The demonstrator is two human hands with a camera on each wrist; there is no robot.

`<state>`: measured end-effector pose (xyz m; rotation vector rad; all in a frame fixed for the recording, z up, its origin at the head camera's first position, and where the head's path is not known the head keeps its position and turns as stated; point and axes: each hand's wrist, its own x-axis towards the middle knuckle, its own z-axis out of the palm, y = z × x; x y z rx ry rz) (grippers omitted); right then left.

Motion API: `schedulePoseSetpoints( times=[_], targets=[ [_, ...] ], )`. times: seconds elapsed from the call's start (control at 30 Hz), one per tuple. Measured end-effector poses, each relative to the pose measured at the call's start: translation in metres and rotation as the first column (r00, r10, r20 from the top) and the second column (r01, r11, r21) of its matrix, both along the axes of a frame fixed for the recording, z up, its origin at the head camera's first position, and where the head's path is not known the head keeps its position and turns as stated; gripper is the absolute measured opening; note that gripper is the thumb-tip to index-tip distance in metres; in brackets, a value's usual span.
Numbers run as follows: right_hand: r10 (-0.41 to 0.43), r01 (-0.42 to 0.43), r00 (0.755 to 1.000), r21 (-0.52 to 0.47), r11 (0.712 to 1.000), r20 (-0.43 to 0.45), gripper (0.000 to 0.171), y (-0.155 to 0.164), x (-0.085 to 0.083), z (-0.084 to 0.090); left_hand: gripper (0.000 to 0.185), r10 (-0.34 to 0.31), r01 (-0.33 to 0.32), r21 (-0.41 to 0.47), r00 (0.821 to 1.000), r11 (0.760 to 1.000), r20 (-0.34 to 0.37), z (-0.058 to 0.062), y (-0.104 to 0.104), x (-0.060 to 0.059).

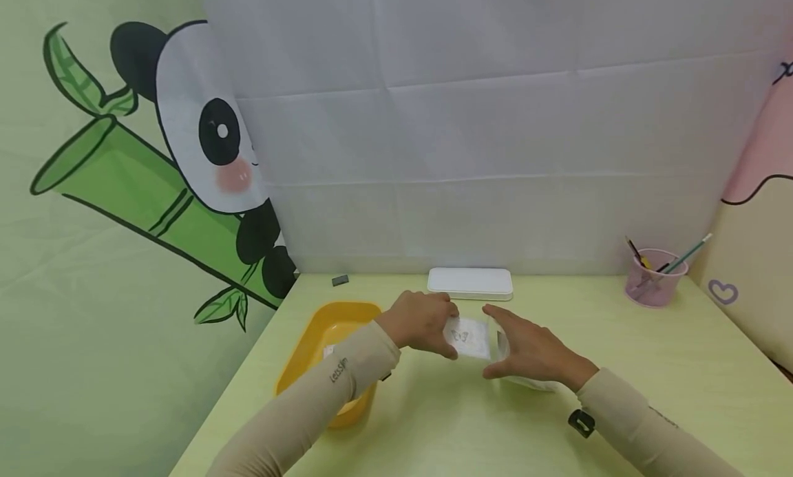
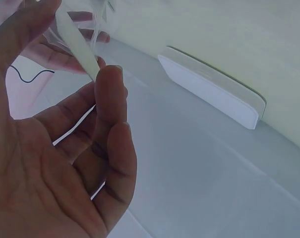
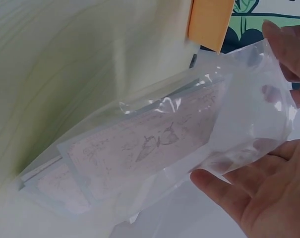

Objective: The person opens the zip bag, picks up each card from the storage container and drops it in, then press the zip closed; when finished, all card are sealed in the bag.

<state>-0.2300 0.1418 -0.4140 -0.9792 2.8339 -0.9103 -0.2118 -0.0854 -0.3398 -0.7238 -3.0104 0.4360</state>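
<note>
Curtain (image 1: 495, 119), white and creased, fills the upper middle of the head view, with a panda print (image 1: 204, 140) at upper left. Below lies the pale green counter (image 1: 619, 353). A yellow bin (image 1: 328, 325) sits at lower left, under the left forearm, within easy reach. A flat white box (image 1: 469, 283) rests against the curtain at the frame's centre, out of the way. A pink cup (image 1: 653, 281) with pencils stands at right.

Just below the box, both hands meet around a clear bag (image 1: 473, 339) raised off the counter. The left hand (image 1: 421, 322) pinches its near edge; the left wrist view shows the fingers (image 2: 110, 99) curled narrowly on the thin film. The right hand (image 1: 533, 353) grips the bag's mouth, thumb (image 3: 224, 188) below and fingers above, spreading it, seemingly to keep the opening wide. Inside the bag lie printed cards (image 3: 140, 144), flat, at the centre of the right wrist view.
</note>
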Motion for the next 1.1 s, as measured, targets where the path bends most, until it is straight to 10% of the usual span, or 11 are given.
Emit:
schedulePoseSetpoints(
  times=[0.5,1.1],
  targets=[
    [0.038,-0.038,0.999,-0.015,0.999,-0.013,0.110,-0.001,-0.007,0.004,0.046,0.000,0.000,0.009,1.000,1.000,0.004,0.001,0.021,-0.004],
    [0.029,-0.029,0.999,-0.019,0.999,-0.020,0.111,0.003,-0.010,0.006,0.047,-0.100,0.048,0.268,0.978,0.962,0.181,-0.001,0.017,-0.008]
  ],
)
